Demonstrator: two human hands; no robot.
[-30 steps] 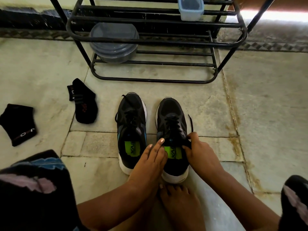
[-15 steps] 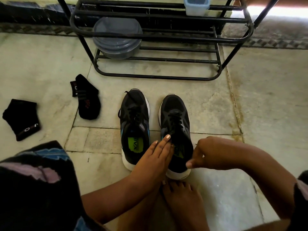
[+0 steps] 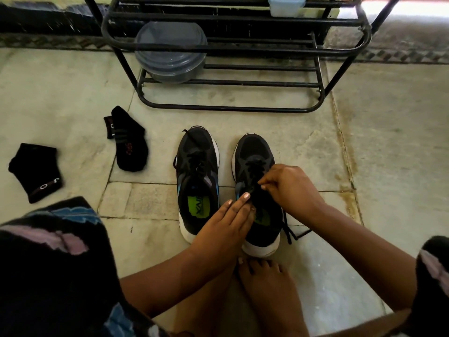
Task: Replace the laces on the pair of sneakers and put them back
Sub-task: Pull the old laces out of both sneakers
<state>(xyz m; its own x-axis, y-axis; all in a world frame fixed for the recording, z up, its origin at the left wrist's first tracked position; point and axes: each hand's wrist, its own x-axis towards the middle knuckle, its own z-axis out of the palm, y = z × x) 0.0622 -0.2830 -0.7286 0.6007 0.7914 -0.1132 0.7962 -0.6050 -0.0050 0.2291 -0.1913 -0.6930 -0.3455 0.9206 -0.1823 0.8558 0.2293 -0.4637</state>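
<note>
Two black sneakers with white soles stand side by side on the stone floor, toes pointing away from me. The left sneaker (image 3: pixel 198 166) is laced with black lace and shows a green insole. My left hand (image 3: pixel 228 224) rests with straight fingers on the collar of the right sneaker (image 3: pixel 255 152). My right hand (image 3: pixel 289 188) hovers over that shoe's eyelets, fingertips pinching its black lace (image 3: pixel 254 166). A loose lace end (image 3: pixel 290 233) trails on the floor beside the heel.
A black metal shoe rack (image 3: pixel 230 108) stands just beyond the shoes, holding a grey lidded container (image 3: pixel 170 54) and a small blue box (image 3: pixel 285 4). Two black socks, a near sock (image 3: pixel 130 144) and a far-left sock (image 3: pixel 38 172), lie on the floor. My bare feet (image 3: pixel 264 285) sit behind the right sneaker.
My right hand swung out to the right of the shoe pulling the lace, then came back over the eyelets. A lace end now lies beside the heel. My left hand stayed put.
</note>
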